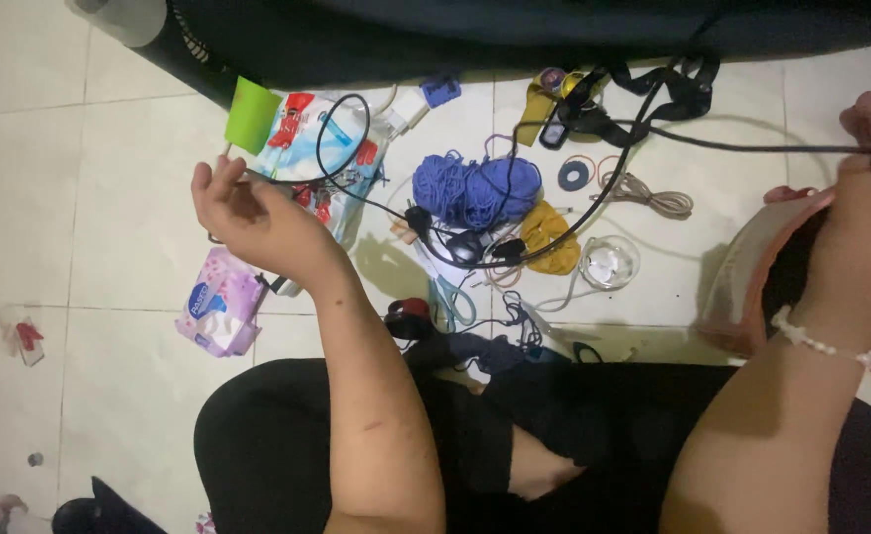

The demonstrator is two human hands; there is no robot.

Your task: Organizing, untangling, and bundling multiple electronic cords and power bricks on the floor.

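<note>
Stretching a black cable (752, 148) between both hands: left hand (248, 213) at 10 o'clock is pinching one end, right hand (866, 198) at 3 o'clock is gripping the other, blue yarn (475, 188) sitting between.

Pale cream floor tiles (109, 198) with thin grout lines; a dark piece of furniture (515, 35) runs along the far edge.

A soft pink-and-white tissue packet (220, 314) with a blue oval label lies on the floor tiles. A clear plastic bag (329, 158) printed blue and red lies farther up.
</note>
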